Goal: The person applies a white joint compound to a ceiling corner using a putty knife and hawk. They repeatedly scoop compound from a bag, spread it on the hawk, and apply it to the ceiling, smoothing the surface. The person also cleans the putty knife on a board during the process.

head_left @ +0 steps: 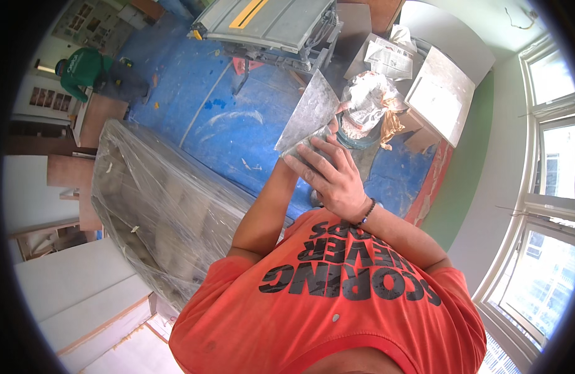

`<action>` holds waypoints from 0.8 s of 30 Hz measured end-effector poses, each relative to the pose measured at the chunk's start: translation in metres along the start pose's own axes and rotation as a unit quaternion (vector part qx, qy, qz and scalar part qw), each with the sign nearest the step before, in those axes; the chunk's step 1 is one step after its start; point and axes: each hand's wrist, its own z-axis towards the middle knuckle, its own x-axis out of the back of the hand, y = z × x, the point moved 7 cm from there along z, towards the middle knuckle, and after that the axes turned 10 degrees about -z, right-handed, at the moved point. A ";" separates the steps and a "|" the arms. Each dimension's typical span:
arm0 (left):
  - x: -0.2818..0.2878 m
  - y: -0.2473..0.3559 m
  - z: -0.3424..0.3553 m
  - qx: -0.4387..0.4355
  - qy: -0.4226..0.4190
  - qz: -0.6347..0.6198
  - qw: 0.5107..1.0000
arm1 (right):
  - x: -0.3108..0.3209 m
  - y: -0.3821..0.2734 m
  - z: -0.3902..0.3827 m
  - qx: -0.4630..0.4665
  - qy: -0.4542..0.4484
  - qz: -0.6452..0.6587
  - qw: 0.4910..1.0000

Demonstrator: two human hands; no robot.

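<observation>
A flat grey metal plate (309,112), smeared with pale residue, is held out in front of my orange shirt. My left hand (293,156) grips its near edge, where a grey strip runs; most of that hand is hidden behind the right one. Across the strip lies my right hand (335,172), fingers spread and stretched, with a dark bead bracelet at the wrist. Just beyond the hands stands a round bucket (357,142) with whitish crumbly material and a crumpled plastic bag (367,100) in it.
A table saw (262,28) stands ahead on blue floor sheeting (219,118). Plastic film (169,206) covers a bulky object at left. Boxes and a pale board (440,93) sit at right, before windows (543,268). A person in green (88,71) bends far left.
</observation>
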 end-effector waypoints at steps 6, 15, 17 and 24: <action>0.005 0.005 0.001 0.050 -0.045 -0.069 0.995 | 0.002 0.002 0.002 -0.015 0.001 -0.001 1.000; 0.021 0.032 -0.011 -0.208 0.187 0.439 0.854 | 0.007 0.007 0.003 -0.026 0.020 0.008 0.999; 0.010 0.041 -0.016 -0.242 0.259 0.731 0.583 | 0.006 0.009 0.003 -0.034 0.023 0.009 0.999; -0.003 0.016 -0.006 -0.234 0.185 0.924 0.238 | 0.009 0.013 0.007 -0.044 0.041 -0.001 0.998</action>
